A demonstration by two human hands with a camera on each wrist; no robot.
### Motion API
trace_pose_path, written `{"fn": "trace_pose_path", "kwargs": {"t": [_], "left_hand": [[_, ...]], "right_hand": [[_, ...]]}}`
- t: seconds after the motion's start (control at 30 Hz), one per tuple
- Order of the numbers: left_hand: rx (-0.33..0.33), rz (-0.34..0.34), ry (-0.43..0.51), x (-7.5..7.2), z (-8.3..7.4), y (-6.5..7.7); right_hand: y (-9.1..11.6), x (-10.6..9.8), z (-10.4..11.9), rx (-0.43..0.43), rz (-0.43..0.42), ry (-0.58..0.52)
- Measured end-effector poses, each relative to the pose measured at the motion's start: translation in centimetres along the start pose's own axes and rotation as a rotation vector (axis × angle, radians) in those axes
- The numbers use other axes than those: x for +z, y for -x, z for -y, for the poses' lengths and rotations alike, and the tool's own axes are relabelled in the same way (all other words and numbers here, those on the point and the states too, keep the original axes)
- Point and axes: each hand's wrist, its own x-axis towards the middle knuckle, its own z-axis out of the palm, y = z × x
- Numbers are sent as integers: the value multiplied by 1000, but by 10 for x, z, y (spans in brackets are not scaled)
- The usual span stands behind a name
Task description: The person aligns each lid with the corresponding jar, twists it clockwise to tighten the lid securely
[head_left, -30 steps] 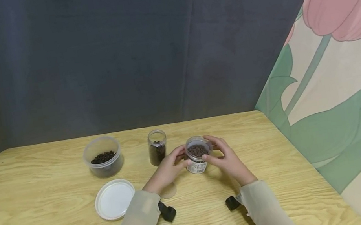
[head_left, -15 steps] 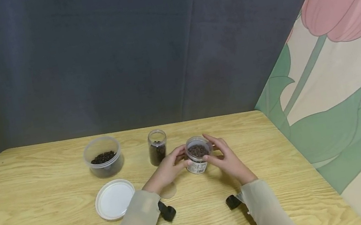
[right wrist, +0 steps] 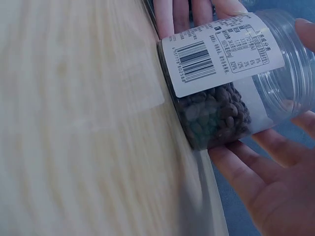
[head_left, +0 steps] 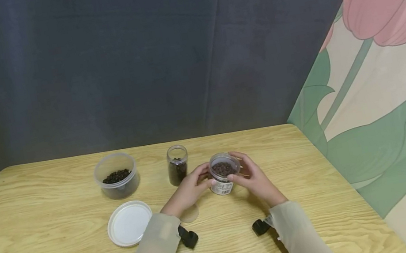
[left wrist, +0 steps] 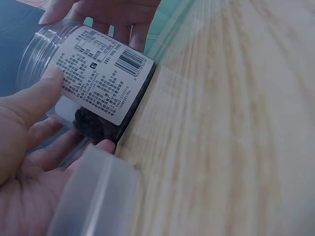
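A clear jar (head_left: 223,176) with a white barcode label stands on the table, part-filled with dark brown beans. My left hand (head_left: 190,190) holds its left side; in the left wrist view the thumb (left wrist: 42,93) lies on the label and the fingers reach round behind. From the right, my right hand (head_left: 255,180) holds the same jar, thumb at the front and fingers along the far side. In the right wrist view the beans (right wrist: 216,115) show through the wall below the label. The jar's mouth is uncovered.
A second open jar (head_left: 178,168) of dark beans stands just beyond my left hand. Left of it is a round plastic tub (head_left: 118,190) with beans, its white lid (head_left: 130,223) lying in front. A clear disc (head_left: 190,214) lies under my left wrist.
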Motion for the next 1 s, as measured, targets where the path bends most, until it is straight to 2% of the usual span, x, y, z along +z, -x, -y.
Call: {"fn": "trace_pose_path", "kwargs": {"t": [0.17, 0.43, 0.83, 1.0], "left_hand": [[4, 6, 8, -2, -2, 1], [20, 10, 10, -1, -3, 0], [19, 18, -7, -1, -2, 1], [15, 13, -19, 0, -2, 1]], "right_hand": [[-1, 2, -1, -12, -16, 17], [-4, 2, -3, 7, 33, 54], [-3, 8, -1, -2, -38, 45], [-2, 8, -2, 13, -29, 31]]}}
